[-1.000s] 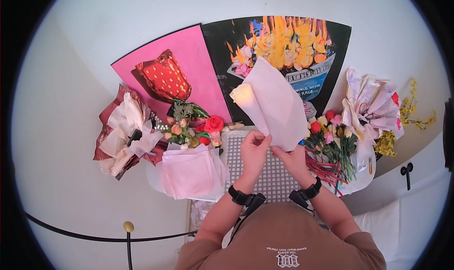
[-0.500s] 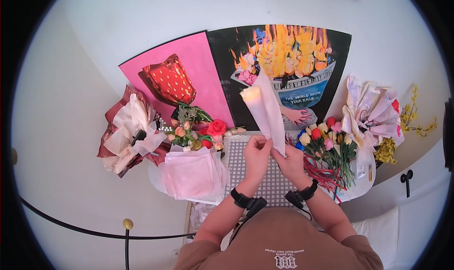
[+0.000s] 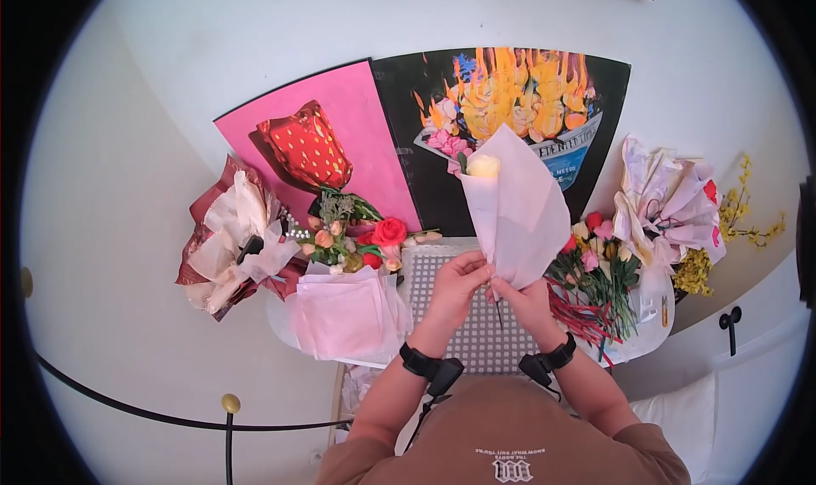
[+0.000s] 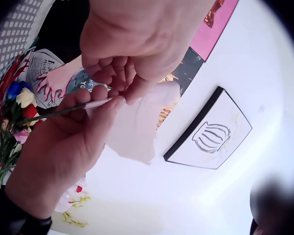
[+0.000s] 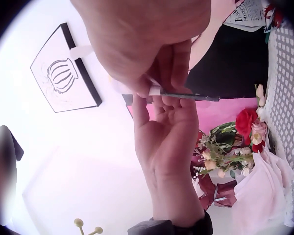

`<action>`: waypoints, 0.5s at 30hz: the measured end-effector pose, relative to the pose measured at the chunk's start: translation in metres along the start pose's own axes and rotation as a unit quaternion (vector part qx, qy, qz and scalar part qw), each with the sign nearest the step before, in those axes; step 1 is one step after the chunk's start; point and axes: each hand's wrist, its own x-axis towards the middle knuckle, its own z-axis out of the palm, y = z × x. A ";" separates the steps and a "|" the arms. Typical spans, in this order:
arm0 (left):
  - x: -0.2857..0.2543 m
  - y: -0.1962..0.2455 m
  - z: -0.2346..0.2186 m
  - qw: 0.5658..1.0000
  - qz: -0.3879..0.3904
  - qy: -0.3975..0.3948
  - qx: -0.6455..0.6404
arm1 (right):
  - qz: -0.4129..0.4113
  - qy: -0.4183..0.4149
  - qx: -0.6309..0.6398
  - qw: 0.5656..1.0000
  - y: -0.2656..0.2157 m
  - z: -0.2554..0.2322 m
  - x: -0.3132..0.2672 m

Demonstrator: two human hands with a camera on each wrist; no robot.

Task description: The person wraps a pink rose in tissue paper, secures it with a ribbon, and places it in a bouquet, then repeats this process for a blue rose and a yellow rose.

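A cream rose (image 3: 484, 166) stands upright in a pale pink sheet of wrapping paper (image 3: 529, 217), its bloom showing at the upper left. The sheet spreads wide on the right and narrows to a gathered base. There my left hand (image 3: 459, 288) pinches the paper from the left. From the other side my right hand (image 3: 524, 302) grips the same base, its thumb meeting the left fingertips. Below both hands the dark green stem (image 3: 500, 313) sticks out; the right wrist view shows this stem (image 5: 198, 97) between the two hands.
A stack of pink paper sheets (image 3: 340, 315) lies at left, beside a red rose (image 3: 390, 232) and smaller blooms. Loose flowers (image 3: 608, 260) and red ribbons (image 3: 576, 312) lie at right. Wrapped bouquets (image 3: 229, 247) flank both sides. Two pictures lean behind the woven-patterned surface (image 3: 442, 342).
The wrapped rose turned edge-on, then swung round so the sheet faces out broadly again. The bloom moved right and now stands more upright. The stem shows below my hands.
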 end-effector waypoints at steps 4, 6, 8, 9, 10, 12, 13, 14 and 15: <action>0.003 -0.019 0.003 0.989 0.122 0.056 0.065 | -0.010 0.039 -0.064 0.997 0.003 0.006 -0.001; 0.003 -0.019 0.007 0.980 0.156 0.077 0.099 | -0.015 0.046 -0.073 0.996 0.004 0.006 -0.001; -0.002 -0.012 0.013 0.986 0.120 0.071 0.086 | 0.001 0.044 -0.081 0.996 0.009 0.005 0.000; -0.003 -0.007 0.015 0.992 0.084 0.067 0.072 | -0.003 0.046 -0.080 0.996 0.011 0.004 0.000; -0.002 -0.007 0.011 0.992 0.084 0.063 0.075 | -0.015 0.037 -0.084 0.996 0.014 0.002 0.000; 0.000 -0.011 -0.003 0.996 0.024 -0.009 0.083 | -0.026 0.032 -0.087 0.995 0.015 0.001 -0.002; 0.000 -0.014 -0.008 0.996 0.023 -0.011 0.084 | -0.021 0.020 -0.089 0.996 0.013 0.001 -0.003; 0.001 -0.016 -0.013 0.993 0.040 -0.002 0.114 | -0.016 0.008 -0.092 0.996 0.012 0.000 -0.004; 0.000 -0.017 -0.013 0.988 0.056 0.008 0.144 | -0.016 0.008 -0.092 0.996 0.010 -0.004 -0.004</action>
